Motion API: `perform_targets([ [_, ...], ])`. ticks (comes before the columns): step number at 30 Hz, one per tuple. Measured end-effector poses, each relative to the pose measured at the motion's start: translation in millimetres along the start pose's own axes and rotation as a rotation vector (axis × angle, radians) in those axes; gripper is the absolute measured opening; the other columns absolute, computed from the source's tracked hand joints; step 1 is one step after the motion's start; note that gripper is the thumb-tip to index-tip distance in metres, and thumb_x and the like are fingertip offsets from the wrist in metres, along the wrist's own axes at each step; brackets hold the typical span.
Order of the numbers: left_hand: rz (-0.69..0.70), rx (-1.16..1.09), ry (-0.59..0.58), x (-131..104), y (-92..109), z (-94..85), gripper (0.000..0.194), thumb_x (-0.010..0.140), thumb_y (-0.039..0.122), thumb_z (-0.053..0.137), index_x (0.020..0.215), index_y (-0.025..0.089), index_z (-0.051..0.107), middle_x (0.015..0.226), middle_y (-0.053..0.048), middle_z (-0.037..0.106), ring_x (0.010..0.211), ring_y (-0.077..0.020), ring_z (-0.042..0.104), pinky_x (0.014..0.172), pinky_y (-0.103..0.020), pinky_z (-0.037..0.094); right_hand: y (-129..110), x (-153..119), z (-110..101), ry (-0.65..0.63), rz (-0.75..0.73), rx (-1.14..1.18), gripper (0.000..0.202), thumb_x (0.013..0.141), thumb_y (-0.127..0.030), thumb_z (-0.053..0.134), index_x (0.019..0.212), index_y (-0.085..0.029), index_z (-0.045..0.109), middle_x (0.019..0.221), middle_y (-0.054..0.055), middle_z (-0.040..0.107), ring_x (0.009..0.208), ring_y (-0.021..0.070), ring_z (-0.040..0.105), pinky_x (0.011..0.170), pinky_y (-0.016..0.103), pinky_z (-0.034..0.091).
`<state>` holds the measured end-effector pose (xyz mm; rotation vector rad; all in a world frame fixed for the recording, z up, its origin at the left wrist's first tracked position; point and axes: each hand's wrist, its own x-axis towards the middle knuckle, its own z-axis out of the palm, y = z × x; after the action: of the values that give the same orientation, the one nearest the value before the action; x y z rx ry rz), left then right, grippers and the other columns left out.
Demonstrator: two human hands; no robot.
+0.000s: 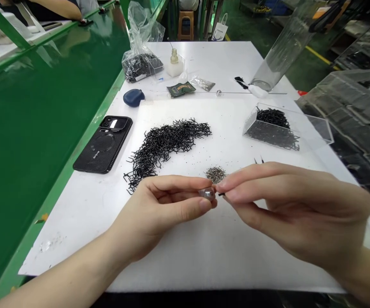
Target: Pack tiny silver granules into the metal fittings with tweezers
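My left hand [172,201] pinches a small, shiny, see-through rounded piece [207,193] between thumb and fingers. Close against it, my right hand [294,205] has its fingertips pressed together on a tiny black piece [221,194], most of which is hidden. Two thin dark points [259,161] stick out beyond the right hand's knuckles; what they belong to is covered. Just past the fingertips lies a small heap of tiny metallic bits [216,174]. A curved pile of short, bent black pieces [168,143] spreads farther off on the white mat [229,128].
A clear box [252,124] of black pieces sits at right, near a tall clear cylinder [277,51]. At left are a black phone [103,145] and a blue case [134,97]. Behind stand a bag [141,64] and a small bottle [174,56]. A green belt [43,128] flanks the table.
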<state>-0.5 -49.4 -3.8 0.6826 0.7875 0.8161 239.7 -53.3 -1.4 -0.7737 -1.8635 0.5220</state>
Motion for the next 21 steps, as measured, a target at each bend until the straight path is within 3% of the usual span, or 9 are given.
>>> perform_targets([
  [5, -0.027, 0.016, 0.009, -2.0, 0.6, -1.5, 0.025, 0.085, 0.016, 0.114, 0.101, 0.032, 0.102, 0.101, 0.003, 0.099, 0.096, -0.0131, 0.096, 0.094, -0.01, 0.072, -3.2, -8.0, 4.9, 0.109, 0.067, -0.005, 0.038, 0.094, -0.001, 0.091, 0.117, -0.031, 0.083, 0.1, -0.007, 0.095, 0.086, 0.0151, 0.094, 0.091, 0.02, 0.079],
  [11, -0.033, 0.049, 0.001, -1.1, 0.6, -2.8, 0.03, 0.085, 0.011, 0.112, 0.102, 0.033, 0.102, 0.103, 0.005, 0.099, 0.103, -0.0159, 0.096, 0.096, -0.012, 0.072, -7.6, -7.0, 1.7, 0.062, 0.121, -0.086, 0.041, 0.094, -0.003, 0.094, 0.119, -0.032, 0.079, 0.104, -0.007, 0.096, 0.088, 0.0136, 0.095, 0.091, 0.016, 0.078],
  [17, -0.026, 0.079, 0.005, -1.3, 0.1, -3.2, 0.029, 0.087, 0.013, 0.111, 0.103, 0.035, 0.102, 0.106, 0.005, 0.099, 0.108, -0.0176, 0.097, 0.099, -0.013, 0.072, -8.3, -6.6, 3.9, 0.059, 0.195, -0.003, 0.047, 0.094, -0.002, 0.094, 0.122, -0.036, 0.079, 0.104, -0.007, 0.096, 0.086, 0.0214, 0.097, 0.091, 0.026, 0.082],
  [21, -0.021, 0.088, 0.004, -3.2, 0.1, -3.5, 0.029, 0.087, 0.013, 0.112, 0.103, 0.036, 0.102, 0.105, 0.005, 0.099, 0.108, -0.0185, 0.097, 0.097, -0.014, 0.072, -9.5, -6.8, 1.5, 0.067, 0.227, 0.04, 0.047, 0.093, -0.001, 0.095, 0.12, -0.036, 0.08, 0.102, -0.007, 0.096, 0.086, 0.0213, 0.097, 0.093, 0.025, 0.082],
])
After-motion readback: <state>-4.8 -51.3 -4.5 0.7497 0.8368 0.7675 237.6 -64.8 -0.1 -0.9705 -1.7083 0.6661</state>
